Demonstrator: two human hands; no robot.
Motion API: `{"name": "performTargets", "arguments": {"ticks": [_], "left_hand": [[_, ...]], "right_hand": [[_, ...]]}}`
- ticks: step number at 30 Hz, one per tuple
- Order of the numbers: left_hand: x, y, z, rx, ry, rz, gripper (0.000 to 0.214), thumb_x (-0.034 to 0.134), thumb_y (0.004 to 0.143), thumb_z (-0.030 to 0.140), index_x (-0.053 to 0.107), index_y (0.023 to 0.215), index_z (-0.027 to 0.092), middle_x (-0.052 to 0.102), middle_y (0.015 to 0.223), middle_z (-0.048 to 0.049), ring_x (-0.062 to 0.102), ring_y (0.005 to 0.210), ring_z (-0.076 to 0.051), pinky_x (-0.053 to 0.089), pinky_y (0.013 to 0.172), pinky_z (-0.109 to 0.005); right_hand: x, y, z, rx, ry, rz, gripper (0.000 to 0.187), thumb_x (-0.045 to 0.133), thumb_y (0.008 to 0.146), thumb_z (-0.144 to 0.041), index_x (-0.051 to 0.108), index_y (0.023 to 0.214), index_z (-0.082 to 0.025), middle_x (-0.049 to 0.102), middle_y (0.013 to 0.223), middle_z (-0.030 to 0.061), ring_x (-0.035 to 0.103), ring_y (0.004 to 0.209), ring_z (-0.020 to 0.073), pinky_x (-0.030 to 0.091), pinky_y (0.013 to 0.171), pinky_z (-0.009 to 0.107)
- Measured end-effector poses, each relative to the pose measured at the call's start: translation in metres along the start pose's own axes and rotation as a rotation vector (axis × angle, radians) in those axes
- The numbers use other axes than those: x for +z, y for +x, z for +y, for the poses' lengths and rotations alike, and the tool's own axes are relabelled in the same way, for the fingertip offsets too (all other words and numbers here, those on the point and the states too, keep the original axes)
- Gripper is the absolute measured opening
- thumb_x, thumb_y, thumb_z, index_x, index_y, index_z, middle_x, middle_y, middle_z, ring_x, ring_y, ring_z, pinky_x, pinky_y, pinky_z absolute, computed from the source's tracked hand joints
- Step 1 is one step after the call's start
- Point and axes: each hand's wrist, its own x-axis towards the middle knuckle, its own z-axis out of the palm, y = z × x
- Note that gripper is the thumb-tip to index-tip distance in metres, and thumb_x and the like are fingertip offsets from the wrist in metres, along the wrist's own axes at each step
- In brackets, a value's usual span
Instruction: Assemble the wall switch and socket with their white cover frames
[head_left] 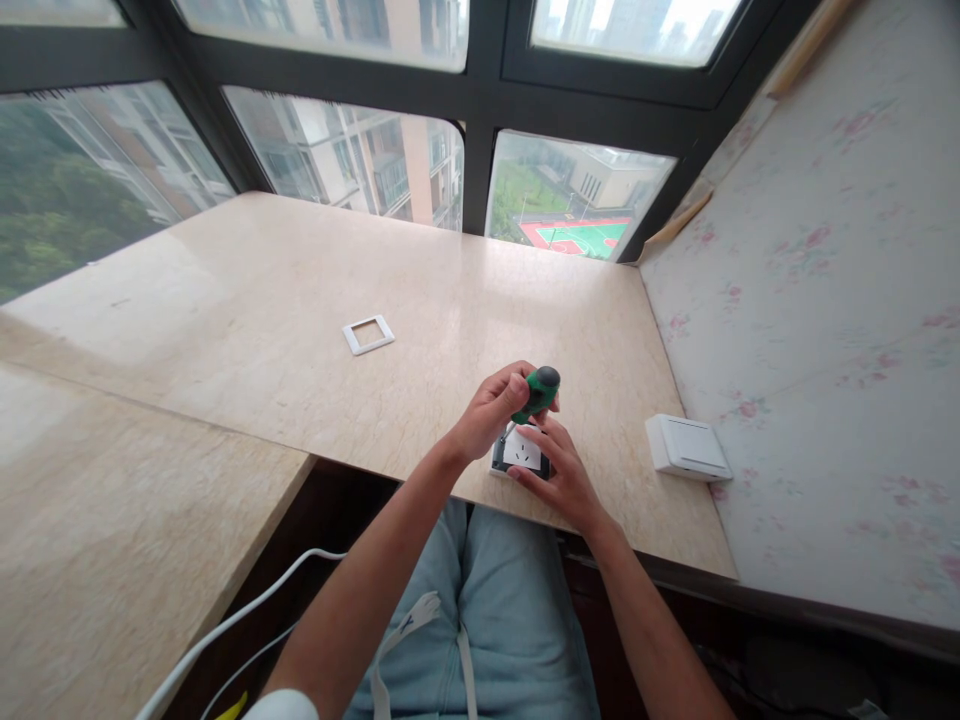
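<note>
My left hand (491, 412) is closed round the green and black handle of a screwdriver (538, 392). The screwdriver slants down, its shaft reaching the left side of a wall socket (523, 452). This socket has a white face with slots, a dark surround and a white base, and it lies near the front edge of the stone counter. With thumb and fingers on its right part, my right hand (562, 472) grips the socket; the hand covers that side. Farther left lies a white socket frame (368, 335), flat on the counter.
A white switch box (688, 447) sits at the right, beside the flowered wall (817, 300). Dark-framed windows line the back of the counter (247, 300). At lower left, a white cable (247, 603) runs past a second stone surface (112, 530). My legs are below the counter edge.
</note>
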Motion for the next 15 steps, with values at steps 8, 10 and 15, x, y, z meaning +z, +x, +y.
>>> {"name": "performTargets", "arguments": {"ticks": [8,10,15], "left_hand": [[0.003,0.01,0.003,-0.088,-0.11,0.008,0.076,0.031,0.086,0.087,0.054,0.066,0.018,0.03,0.041,0.0073,0.026,0.038,-0.008,0.023,0.045,-0.025],[0.002,0.008,-0.001,-0.025,-0.133,0.011,0.075,0.04,0.078,0.093,0.055,0.079,0.019,0.037,0.045,0.008,0.03,0.041,-0.009,0.027,0.046,-0.025],[-0.003,0.002,-0.01,0.09,-0.1,0.035,0.053,0.073,0.079,0.067,0.049,0.091,0.022,0.05,0.058,0.0072,0.044,0.05,-0.009,0.036,0.053,-0.023]], "right_hand": [[0.001,-0.001,0.001,0.014,-0.009,-0.003,0.048,0.07,0.091,-0.045,0.059,0.135,-0.03,0.058,0.139,0.0126,0.051,0.134,0.0321,0.046,0.112,0.055],[0.0,-0.001,0.0,0.012,-0.008,0.002,0.048,0.069,0.091,-0.045,0.059,0.135,-0.03,0.058,0.139,0.0124,0.051,0.134,0.0318,0.045,0.112,0.055],[-0.001,0.0,-0.001,0.012,-0.001,-0.007,0.049,0.07,0.09,-0.044,0.059,0.136,-0.031,0.057,0.141,0.0119,0.051,0.135,0.0318,0.044,0.113,0.056]]}}
